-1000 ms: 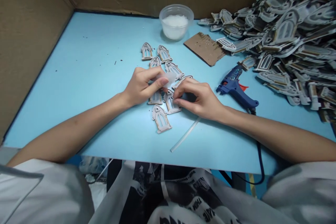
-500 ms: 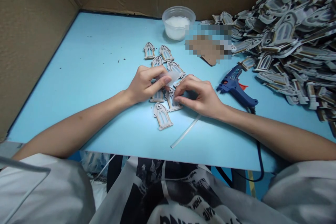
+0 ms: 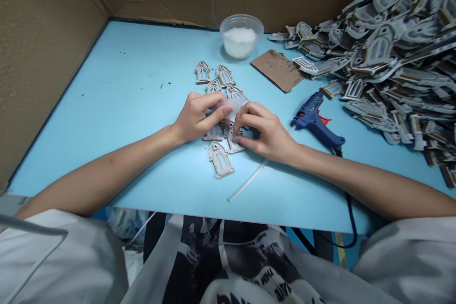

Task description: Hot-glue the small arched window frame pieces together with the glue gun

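Translucent plastic scrap (image 3: 232,106) clamped between left hand (image 3: 199,116) and right hand (image 3: 265,135), over arched wooden cutouts (image 3: 221,159), blue glue gun (image 3: 315,121) beside

My right hand (image 3: 265,135) has slid in toward my left hand (image 3: 199,116), its fingertips (image 3: 244,110) now up against the translucent plastic piece (image 3: 233,106), closing the earlier gap. My view has dipped, so the bench (image 3: 89,104) sits slightly lower in frame.
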Motion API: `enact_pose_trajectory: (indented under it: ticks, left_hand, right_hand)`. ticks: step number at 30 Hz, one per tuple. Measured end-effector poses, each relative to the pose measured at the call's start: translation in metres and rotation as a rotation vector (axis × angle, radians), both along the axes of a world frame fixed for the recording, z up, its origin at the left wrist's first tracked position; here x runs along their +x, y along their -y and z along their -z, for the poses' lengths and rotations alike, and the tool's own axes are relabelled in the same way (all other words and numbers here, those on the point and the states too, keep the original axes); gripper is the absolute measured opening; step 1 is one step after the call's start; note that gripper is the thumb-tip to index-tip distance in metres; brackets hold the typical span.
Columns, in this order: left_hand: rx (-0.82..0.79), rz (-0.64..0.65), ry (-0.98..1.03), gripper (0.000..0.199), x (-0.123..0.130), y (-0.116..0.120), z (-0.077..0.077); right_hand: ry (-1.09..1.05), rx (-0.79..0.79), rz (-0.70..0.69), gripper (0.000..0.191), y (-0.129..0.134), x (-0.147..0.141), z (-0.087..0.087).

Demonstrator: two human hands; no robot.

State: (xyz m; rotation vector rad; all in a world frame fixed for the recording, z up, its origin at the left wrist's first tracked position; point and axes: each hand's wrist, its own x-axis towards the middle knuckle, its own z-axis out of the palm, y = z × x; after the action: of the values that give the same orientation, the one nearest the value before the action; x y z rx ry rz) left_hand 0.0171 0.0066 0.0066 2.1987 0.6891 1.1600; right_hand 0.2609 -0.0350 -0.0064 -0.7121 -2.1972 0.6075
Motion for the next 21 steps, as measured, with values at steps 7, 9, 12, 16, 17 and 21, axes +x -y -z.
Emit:
enact_pose_trajectory:
  ticks: [7, 9, 12, 16, 17, 21]
  left_hand:
    - [0.02, -0.073, 0.07, 0.043, 0.0, -0.001, 0.006]
    - [0.032, -0.089, 0.077, 0.044, 0.002, -0.001, 0.006]
    - [0.021, -0.118, 0.114, 0.047, 0.003, -0.001, 0.007]
    - [-0.021, -0.213, 0.2, 0.055, -0.001, -0.015, 0.009]
    - [-0.025, -0.245, 0.209, 0.058, -0.004, -0.021, 0.01]
    - [-0.03, -0.375, 0.239, 0.064, -0.017, -0.048, 0.017]
  right_hand:
    - [-0.246, -0.07, 0.175, 0.033, -0.005, -0.004, -0.02]
    - [-0.302, -0.147, 0.202, 0.04, -0.014, -0.006, -0.03]
    - [-0.252, -0.28, 0.144, 0.056, -0.035, -0.013, -0.04]
    - [-0.127, -0.196, 0.115, 0.064, -0.074, -0.03, -0.042]
    - [-0.122, -0.176, 0.097, 0.061, -0.086, -0.036, -0.041]
    - [-0.188, -0.178, 0.047, 0.051, -0.134, -0.068, -0.033]
